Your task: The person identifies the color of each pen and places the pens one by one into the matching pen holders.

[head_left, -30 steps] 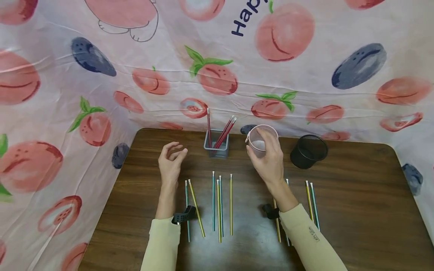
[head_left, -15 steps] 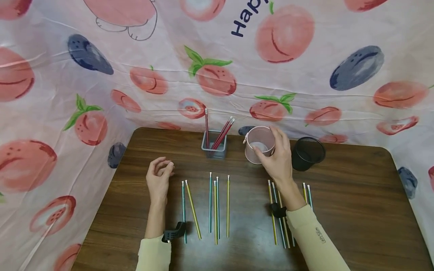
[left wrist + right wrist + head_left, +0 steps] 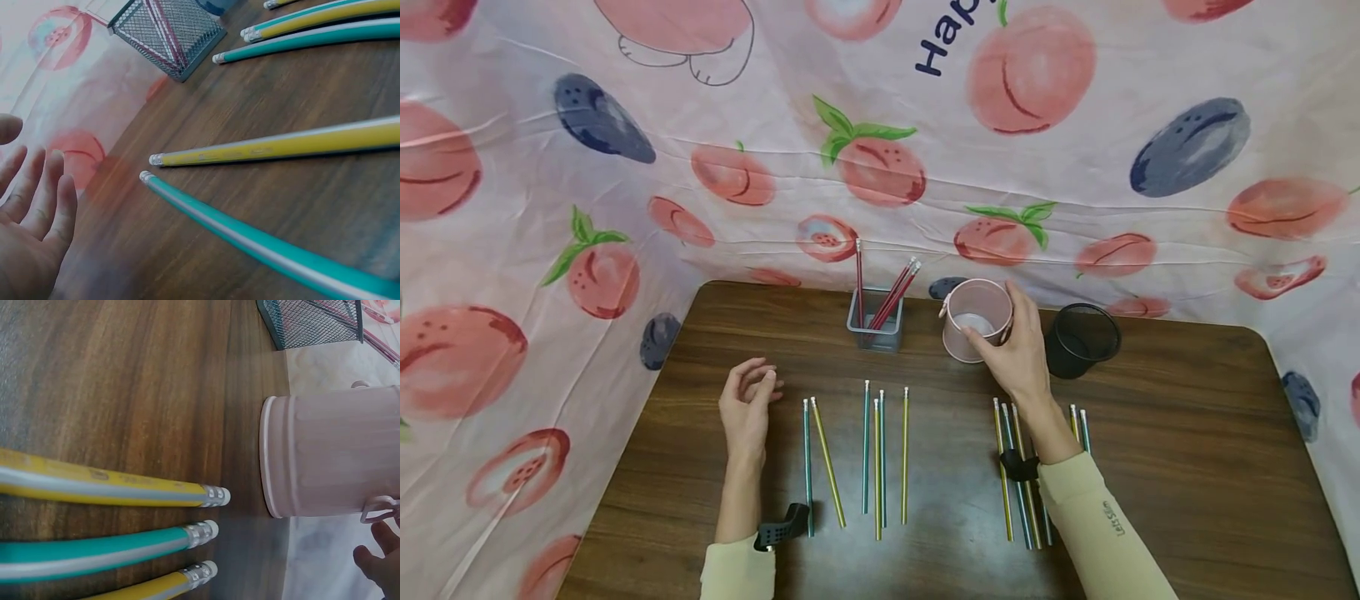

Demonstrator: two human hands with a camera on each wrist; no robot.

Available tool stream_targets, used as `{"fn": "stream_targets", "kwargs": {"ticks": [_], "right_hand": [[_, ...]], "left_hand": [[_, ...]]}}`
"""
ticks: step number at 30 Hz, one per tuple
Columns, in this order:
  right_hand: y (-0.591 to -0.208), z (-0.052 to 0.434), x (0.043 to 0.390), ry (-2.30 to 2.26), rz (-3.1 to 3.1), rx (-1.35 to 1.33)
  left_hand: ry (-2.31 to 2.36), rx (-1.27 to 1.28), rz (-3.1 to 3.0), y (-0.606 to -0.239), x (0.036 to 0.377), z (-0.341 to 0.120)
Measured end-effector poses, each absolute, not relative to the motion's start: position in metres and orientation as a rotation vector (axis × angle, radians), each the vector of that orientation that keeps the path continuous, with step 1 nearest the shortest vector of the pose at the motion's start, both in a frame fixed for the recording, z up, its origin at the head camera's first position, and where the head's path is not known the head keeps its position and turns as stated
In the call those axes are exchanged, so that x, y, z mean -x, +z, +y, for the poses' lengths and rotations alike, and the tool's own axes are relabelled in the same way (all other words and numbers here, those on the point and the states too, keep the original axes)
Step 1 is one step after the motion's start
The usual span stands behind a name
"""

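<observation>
My right hand (image 3: 992, 315) grips a pink metal cup (image 3: 970, 346) at its rim, thumb on the near wall and a finger over the far edge. The cup (image 3: 331, 456) stands on the wooden table (image 3: 1187, 467), and my fingertips (image 3: 378, 556) show beside its small handle. Resting on the table left of the pencils, my left hand (image 3: 758, 385) has loosely curled fingers and holds nothing. Just right of it lie a teal pencil (image 3: 807, 467) and a yellow pencil (image 3: 827, 462). In the left wrist view, the fingers (image 3: 37, 200) sit near the teal pencil (image 3: 269, 250).
A grey mesh holder (image 3: 875, 329) with red pencils stands left of the cup; a black mesh cup (image 3: 1081, 340) stands right of it. Several teal and yellow pencils (image 3: 883, 458) lie mid-table, more (image 3: 1018, 492) by my right wrist. Fruit-print cloth (image 3: 880, 167) surrounds the table.
My right hand has lowered the pink cup onto the table between the grey holder and the black cup. My left hand has drawn back and left, towards me.
</observation>
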State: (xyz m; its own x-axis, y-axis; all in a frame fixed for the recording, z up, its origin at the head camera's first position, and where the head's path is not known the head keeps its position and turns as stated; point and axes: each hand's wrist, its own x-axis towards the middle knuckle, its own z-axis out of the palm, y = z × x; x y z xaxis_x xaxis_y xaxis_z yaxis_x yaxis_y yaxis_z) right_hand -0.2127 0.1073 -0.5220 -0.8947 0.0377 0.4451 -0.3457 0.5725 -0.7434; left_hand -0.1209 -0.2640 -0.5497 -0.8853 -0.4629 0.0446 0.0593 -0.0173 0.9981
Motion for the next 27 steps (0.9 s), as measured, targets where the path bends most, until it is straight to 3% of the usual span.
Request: {"fn": "stream_targets", "kwargs": {"ticks": [11,27], "right_hand": [[-0.528,0.106,0.215,1.419,-2.413,-0.130],[-0.536,0.104,0.218,1.447,-2.372,-0.116]], "left_hand": [[-1.626,-0.616,-2.161,-0.555,0.102,-0.257],[-1.595,-0.721,-2.372,-0.554,0.090,-0.256]]}}
